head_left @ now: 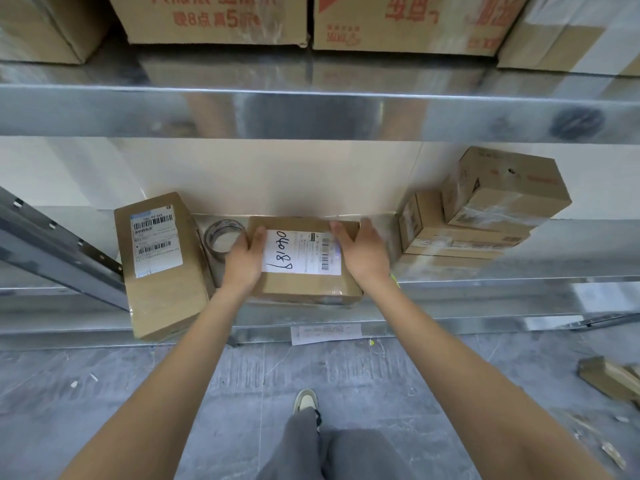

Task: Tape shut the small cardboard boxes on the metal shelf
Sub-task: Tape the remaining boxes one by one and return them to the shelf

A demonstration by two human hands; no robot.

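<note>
So the small box (304,261) with the handwritten label is sat on the metal shelf (485,285), right at the front edge, long axis running left to right. It's gripped from both sides: the left hand (244,259) is wrapped over its left end, the right hand (362,252) is curled over the right end and far corner. The tape roll (221,239) is parked just beside the left hand, touching or nearly touching the box, so it's easily the nearer hand for grabbing it. Whether the box's seam is already taped can't really be made out; some glossy film is seen near the front right corner, but it's blurry.
</note>
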